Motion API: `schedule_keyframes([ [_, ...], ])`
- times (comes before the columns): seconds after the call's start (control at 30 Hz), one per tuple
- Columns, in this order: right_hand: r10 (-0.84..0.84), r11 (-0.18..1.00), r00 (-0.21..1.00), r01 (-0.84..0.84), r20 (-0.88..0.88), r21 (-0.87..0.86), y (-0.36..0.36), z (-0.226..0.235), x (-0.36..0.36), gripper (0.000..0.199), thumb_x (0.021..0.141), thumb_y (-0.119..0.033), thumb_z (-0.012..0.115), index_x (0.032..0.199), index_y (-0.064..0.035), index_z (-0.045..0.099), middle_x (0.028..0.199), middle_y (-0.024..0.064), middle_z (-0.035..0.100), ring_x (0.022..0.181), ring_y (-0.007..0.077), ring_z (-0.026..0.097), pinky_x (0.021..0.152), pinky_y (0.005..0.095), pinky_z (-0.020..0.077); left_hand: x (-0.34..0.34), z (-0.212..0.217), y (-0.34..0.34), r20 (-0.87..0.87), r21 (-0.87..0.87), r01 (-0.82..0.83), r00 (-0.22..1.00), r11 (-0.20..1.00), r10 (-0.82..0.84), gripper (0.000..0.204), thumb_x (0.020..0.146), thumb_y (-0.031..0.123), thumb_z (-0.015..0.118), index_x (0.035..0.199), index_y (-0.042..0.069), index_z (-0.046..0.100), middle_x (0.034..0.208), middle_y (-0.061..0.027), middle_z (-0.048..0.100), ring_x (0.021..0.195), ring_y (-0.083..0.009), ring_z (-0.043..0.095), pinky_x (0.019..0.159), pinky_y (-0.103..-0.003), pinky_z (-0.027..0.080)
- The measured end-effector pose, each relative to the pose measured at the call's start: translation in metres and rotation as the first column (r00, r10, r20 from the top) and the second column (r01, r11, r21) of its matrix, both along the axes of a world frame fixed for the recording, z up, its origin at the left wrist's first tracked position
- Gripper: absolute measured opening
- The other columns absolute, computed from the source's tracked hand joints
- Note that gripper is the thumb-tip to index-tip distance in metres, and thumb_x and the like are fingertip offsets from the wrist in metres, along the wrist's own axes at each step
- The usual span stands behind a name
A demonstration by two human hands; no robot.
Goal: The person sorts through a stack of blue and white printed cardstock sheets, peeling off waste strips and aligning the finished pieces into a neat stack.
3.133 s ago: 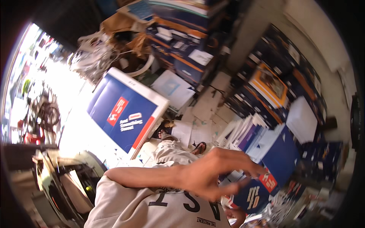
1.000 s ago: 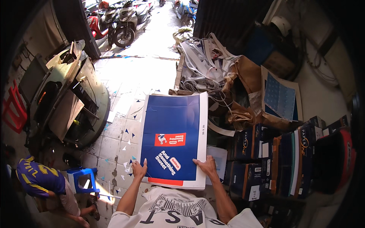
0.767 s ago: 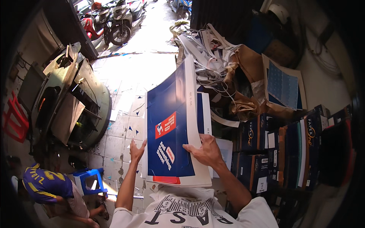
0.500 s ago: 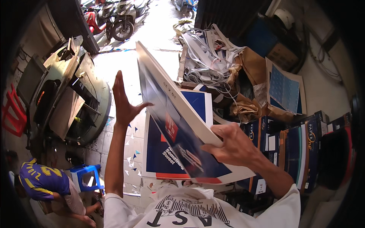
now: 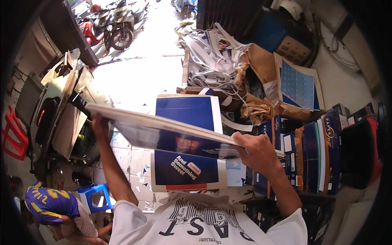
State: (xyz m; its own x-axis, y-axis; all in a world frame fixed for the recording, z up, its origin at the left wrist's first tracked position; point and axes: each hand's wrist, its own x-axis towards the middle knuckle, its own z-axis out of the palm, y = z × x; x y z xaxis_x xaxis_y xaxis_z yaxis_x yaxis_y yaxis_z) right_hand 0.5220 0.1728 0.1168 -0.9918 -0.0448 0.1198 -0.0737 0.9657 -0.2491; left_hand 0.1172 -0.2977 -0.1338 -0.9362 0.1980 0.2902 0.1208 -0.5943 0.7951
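I hold a large flattened cardboard sheet (image 5: pixel 163 126), white on its edge and blue underneath, raised level in front of me. My left hand (image 5: pixel 99 122) grips its left end. My right hand (image 5: pixel 256 152) grips its right end. Below it a second blue-and-white printed sheet (image 5: pixel 188 143) lies flat on the tiled floor in front of my white printed shirt (image 5: pixel 200 222).
Stacked dark blue paper boxes (image 5: pixel 314 151) stand at my right. Crumpled brown paper and white strapping (image 5: pixel 228 69) pile up ahead. Parked scooters (image 5: pixel 116 26) stand far off. A person in a blue jersey (image 5: pixel 51 204) crouches at lower left by a blue stool (image 5: pixel 94 196).
I have lifted the top sheet off the stack and turned it from upright to nearly flat. My left hand has moved from open air onto its left end.
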Motion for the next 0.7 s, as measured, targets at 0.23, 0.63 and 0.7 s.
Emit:
schedule_keyframes([
  [0.23, -0.282, 0.959, 0.947, 0.272, 0.157, 0.084, 0.053, -0.019, 0.027, 0.03, 0.069, -0.025, 0.087, 0.082, -0.0054, 0.069, 0.076, 0.0103, 0.07, 0.064, 0.0256, 0.067, 0.059, 0.0356, 0.049, 0.089, 0.04, -0.007, -0.006, -0.362, 0.004, 1.0, 0.932, -0.007, 0.036, 0.089, 0.034, 0.07, 0.105, 0.005, 0.058, 0.1, -0.0021, 0.055, 0.098, -0.0169, 0.051, 0.09, -0.033, 0.04],
  [0.63, -0.396, 0.72, 0.875, 0.109, -0.277, -0.686, 0.081, -0.139, 0.044, 0.091, 0.06, -0.023, 0.093, 0.137, 0.0035, 0.052, 0.141, 0.0136, 0.053, 0.134, 0.025, 0.046, 0.112, 0.0374, 0.0339, 0.1, 0.082, 0.029, -0.001, -0.531, 0.252, 0.955, 0.809, -0.298, 0.061, 0.089, 0.021, 0.059, 0.142, 0.001, 0.038, 0.145, -0.011, 0.043, 0.139, -0.0231, 0.036, 0.118, -0.039, 0.021],
  [0.7, -0.55, 0.484, 0.79, 0.037, -0.271, -0.874, 0.084, -0.165, 0.032, 0.064, 0.064, -0.016, 0.091, 0.118, 0.005, 0.063, 0.121, 0.0143, 0.064, 0.112, 0.0206, 0.06, 0.095, 0.0326, 0.0474, 0.075, 0.036, 0.011, -0.086, -0.493, 0.183, 0.963, 0.851, -0.257, 0.059, 0.09, 0.019, 0.061, 0.142, 0.002, 0.037, 0.141, -0.0099, 0.046, 0.134, -0.023, 0.041, 0.116, -0.039, 0.025],
])
